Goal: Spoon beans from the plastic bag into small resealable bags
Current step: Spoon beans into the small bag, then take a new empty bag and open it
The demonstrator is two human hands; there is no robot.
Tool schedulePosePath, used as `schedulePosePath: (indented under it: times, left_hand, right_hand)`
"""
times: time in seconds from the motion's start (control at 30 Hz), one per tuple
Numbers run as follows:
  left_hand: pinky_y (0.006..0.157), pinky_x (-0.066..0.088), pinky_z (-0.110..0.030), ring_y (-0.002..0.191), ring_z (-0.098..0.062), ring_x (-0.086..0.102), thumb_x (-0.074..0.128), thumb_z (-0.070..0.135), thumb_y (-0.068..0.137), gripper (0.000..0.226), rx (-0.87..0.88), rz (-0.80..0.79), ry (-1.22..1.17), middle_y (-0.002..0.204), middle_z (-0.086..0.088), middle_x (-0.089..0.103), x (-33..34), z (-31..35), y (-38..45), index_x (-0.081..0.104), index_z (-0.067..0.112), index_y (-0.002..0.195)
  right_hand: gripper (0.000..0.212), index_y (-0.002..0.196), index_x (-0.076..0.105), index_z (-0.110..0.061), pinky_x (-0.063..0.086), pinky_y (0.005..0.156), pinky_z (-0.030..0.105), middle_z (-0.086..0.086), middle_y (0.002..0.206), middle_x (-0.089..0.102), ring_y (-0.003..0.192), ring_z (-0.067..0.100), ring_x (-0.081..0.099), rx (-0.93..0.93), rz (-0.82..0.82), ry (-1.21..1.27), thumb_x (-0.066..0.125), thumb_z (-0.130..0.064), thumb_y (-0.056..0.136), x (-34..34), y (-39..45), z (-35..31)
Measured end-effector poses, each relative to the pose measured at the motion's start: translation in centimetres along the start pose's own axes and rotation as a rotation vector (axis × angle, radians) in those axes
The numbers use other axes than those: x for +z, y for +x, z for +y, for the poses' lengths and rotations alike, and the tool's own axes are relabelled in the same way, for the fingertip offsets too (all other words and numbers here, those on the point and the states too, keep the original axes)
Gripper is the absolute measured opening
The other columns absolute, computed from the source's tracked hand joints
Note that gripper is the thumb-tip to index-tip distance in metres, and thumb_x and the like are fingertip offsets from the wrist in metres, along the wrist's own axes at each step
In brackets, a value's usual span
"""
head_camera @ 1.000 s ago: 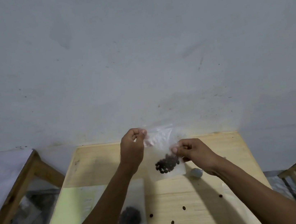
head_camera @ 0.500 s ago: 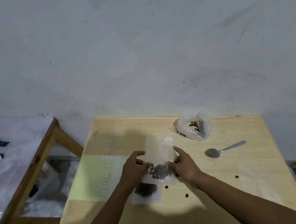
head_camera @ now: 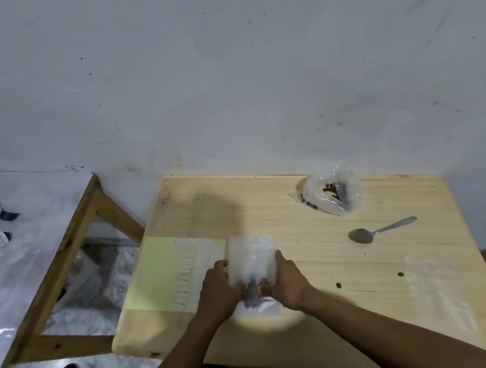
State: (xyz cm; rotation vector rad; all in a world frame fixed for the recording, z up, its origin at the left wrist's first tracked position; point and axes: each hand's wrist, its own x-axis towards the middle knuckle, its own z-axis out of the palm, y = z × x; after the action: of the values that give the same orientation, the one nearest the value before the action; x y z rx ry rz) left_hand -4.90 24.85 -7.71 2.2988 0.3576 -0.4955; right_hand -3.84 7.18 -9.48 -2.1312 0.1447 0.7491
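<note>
Head view: the small resealable bag [head_camera: 251,260] with beans has come down from chest height onto the surface [head_camera: 323,266]; left hand [head_camera: 219,292] and right hand [head_camera: 285,283] grip its sides, filling apparently finished.

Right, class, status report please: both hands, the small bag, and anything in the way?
Left hand and right hand: both grip the small resealable bag, beans inside. Spoon idle on table. Two loose beans to the right, nothing blocking.

Small clear bag [head_camera: 251,263] holds dark beans [head_camera: 251,287]; spoon [head_camera: 379,231] lies flat.
</note>
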Motion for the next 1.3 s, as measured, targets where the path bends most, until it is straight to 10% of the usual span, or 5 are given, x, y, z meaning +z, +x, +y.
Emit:
schedulePosePath:
  times: [0.17,0.33,0.73,1.13,1.3]
  left_hand:
    - [0.101,0.042,-0.042,0.123,-0.032,0.048,0.068,0.045,0.084,0.076,0.061,0.136,0.147,0.136,-0.015,0.047,-0.6,1.2,1.0,0.034,0.016,0.146]
    - [0.087,0.047,-0.031,0.098,-0.016,0.055,0.066,0.022,0.089,0.045,0.371,0.167,-0.029,0.112,-0.001,0.054,1.7,8.7,1.2,0.051,0.018,0.131]
    - [0.064,0.047,-0.026,0.076,-0.016,0.064,0.059,0.019,0.091,0.014,0.062,-0.785,-0.156,0.097,-0.003,0.063,19.4,19.2,-1.4,0.06,0.017,0.104]
    - [0.095,0.05,-0.033,0.105,-0.015,0.063,0.062,0.024,0.087,0.052,-0.059,-0.872,-0.168,0.106,0.001,0.065,23.4,19.7,-3.9,0.048,0.015,0.137]
    - [0.089,0.052,-0.034,0.101,-0.021,0.066,0.057,0.02,0.092,0.035,-0.054,-0.797,-0.387,0.105,-0.001,0.066,21.8,21.4,-3.7,0.055,0.02,0.127]
  right_hand:
    - [0.072,0.137,0.041,-0.013,0.048,0.061,0.025,0.007,0.094,0.06,0.078,0.02,0.058,-0.047,0.139,0.063,0.071,-0.046,0.08,-3.7,-2.0,-0.1]
    - [0.055,0.142,0.046,-0.009,0.034,0.074,0.017,0.014,0.117,0.059,0.094,0.015,0.054,0.03,0.419,0.017,0.064,-0.018,0.09,-12.0,-4.5,4.1]
    - [0.067,0.145,0.034,-0.016,0.04,0.1,0.044,0.019,0.137,0.044,0.129,0.039,0.039,0.642,0.536,-0.067,0.061,-0.037,0.088,-19.0,-11.5,20.9]
    - [0.013,0.084,0.063,-0.01,0.042,0.062,0.028,0.006,0.081,0.061,0.069,0.016,0.052,0.455,0.664,0.577,0.06,-0.016,0.095,-17.5,-12.9,20.7]
    - [0.014,0.098,0.065,-0.005,0.043,0.063,0.025,0.005,0.086,0.058,0.07,0.016,0.051,0.234,0.507,0.619,0.051,-0.009,0.1,-20.4,-14.2,17.6]
